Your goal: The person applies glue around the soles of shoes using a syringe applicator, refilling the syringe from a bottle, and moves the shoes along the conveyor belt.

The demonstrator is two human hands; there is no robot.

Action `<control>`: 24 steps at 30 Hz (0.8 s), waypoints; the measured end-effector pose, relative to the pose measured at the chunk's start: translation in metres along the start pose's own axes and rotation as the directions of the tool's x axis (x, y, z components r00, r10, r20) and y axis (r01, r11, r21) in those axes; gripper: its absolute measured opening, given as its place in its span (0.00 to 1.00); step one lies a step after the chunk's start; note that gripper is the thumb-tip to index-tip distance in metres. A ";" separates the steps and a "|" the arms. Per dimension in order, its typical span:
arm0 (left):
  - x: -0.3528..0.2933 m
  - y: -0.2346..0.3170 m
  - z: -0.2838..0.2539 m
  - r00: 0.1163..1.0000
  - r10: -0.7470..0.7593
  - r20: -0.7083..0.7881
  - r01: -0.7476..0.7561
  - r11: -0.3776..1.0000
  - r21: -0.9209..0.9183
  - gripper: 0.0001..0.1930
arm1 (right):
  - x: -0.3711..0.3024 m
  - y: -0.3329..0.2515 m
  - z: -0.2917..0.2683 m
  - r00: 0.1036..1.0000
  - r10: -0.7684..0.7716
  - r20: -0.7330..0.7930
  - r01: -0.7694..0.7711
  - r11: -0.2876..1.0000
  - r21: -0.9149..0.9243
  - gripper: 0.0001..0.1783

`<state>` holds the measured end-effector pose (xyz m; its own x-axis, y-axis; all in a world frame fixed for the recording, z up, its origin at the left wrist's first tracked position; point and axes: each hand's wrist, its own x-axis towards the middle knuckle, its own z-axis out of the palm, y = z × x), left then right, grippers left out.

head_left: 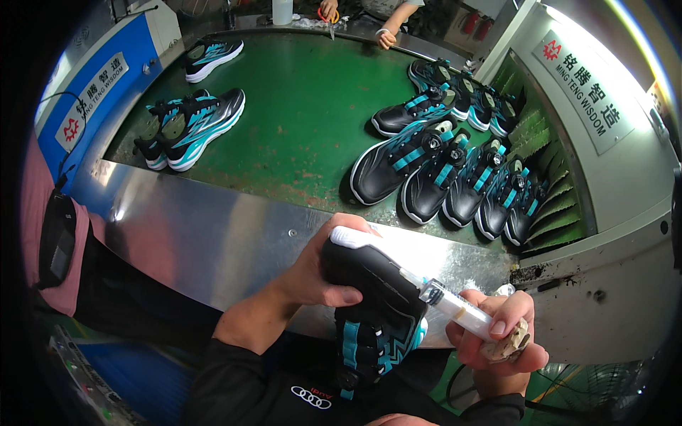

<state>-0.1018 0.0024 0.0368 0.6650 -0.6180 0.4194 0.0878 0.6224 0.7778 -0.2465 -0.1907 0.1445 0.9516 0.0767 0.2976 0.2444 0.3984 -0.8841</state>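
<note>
Above the metal ledge (234, 227), as the head view shows, my left hand (302, 277) is wrapped around the toe end of a black-and-turquoise sneaker (369, 277), fingers over its white sole and thumb on the dark upper. The toe points away from me, and the laced part hangs toward my chest. My right hand (511, 316) grips a clear syringe (455, 307) together with a crumpled beige wad (508, 344). The nozzle lies against or just over the sneaker's side near the sole; I cannot tell which. Beyond the ledge, matching sneakers (383, 167) cluster at the right of a green conveyor belt (284, 121), beside hanging green strips (554, 177). More shoes (199, 131) stand at its left. At the far edge, a co-worker's hand (328, 8) holds orange-handled scissors (332, 20).
</note>
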 end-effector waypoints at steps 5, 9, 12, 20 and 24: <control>0.002 0.005 0.003 0.997 0.032 0.065 -0.035 0.998 0.049 0.36 | 0.005 -0.005 0.008 0.998 0.058 0.000 -0.058 0.998 -0.036 0.31; 0.001 0.014 0.012 0.999 -0.014 0.041 0.015 1.000 -0.019 0.37 | 0.007 -0.002 0.011 0.996 0.073 -0.057 -0.076 0.996 -0.053 0.30; -0.001 0.016 0.014 0.998 -0.061 0.012 0.062 0.995 -0.075 0.39 | 0.016 0.000 0.016 0.999 0.030 -0.027 -0.035 0.976 -0.213 0.27; -0.002 0.015 0.010 0.997 -0.072 -0.010 0.071 0.996 -0.061 0.40 | 0.020 -0.005 0.015 1.000 0.029 0.010 -0.026 0.964 -0.265 0.26; -0.001 0.016 0.007 0.996 -0.078 -0.030 0.078 0.997 -0.030 0.37 | 0.005 -0.006 0.010 0.997 0.041 -0.064 -0.050 0.989 -0.143 0.27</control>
<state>-0.1059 0.0093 0.0518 0.6779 -0.6503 0.3429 0.1614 0.5867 0.7935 -0.2445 -0.1836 0.1547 0.9709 0.0342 0.2371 0.2205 0.2596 -0.9402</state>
